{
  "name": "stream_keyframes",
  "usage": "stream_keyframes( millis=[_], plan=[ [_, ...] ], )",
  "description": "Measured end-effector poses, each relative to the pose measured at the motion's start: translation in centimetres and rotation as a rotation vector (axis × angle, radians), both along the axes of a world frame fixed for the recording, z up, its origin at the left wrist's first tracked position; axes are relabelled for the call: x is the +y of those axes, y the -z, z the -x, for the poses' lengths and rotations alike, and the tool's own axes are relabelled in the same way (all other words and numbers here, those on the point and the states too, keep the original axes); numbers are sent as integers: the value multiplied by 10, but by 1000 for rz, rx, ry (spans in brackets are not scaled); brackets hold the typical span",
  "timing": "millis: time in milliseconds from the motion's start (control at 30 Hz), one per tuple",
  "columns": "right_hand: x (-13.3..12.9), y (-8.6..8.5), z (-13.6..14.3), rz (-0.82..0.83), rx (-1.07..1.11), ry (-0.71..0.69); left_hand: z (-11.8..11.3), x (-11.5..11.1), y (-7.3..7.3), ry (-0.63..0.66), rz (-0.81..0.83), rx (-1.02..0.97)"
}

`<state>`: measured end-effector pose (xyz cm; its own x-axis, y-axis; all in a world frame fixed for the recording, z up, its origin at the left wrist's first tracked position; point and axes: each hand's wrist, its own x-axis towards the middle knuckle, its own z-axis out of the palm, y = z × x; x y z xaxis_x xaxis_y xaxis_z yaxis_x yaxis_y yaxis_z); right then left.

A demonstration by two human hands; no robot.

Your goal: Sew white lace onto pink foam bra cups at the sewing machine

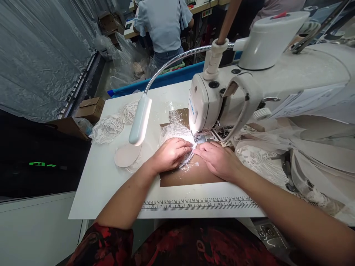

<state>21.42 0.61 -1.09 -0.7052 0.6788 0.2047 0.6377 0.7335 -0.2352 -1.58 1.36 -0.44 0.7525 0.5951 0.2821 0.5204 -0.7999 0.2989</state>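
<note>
A rounded white lace piece [174,132] lies on a brown sheet [183,178] under the head of a sewing machine [203,103], its right edge by the presser foot [197,139]. My left hand [174,152] rests over the lace, fingers together and curled down, pinching it near the needle. From the other side, my right hand [217,157] has its fingers pressed together on the lace edge, just in front of the foot. The hands are close but apart. My fingers hide part of the lace and the stitching spot.
Left on the white table [102,188] lie lace pieces [108,129] and a beige oval pad [127,155]. A lamp [141,120] hangs over the table. Lace and sheer fabric [260,159] are heaped right. A ruler strip [199,204] runs along the front; a person [163,26] sits beyond.
</note>
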Motion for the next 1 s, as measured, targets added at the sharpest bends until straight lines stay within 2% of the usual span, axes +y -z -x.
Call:
stream_keyframes(
  millis=[300,600,1000],
  plan=[
    [-8,7,-4,-93,-12,18,-5,-5,-5,26,-51,120],
    [-12,14,-4,-130,9,64,-7,-9,-5,24,-65,123],
    [-4,-3,2,-95,-74,165,-12,-9,-5,-62,-77,125]
  ],
)
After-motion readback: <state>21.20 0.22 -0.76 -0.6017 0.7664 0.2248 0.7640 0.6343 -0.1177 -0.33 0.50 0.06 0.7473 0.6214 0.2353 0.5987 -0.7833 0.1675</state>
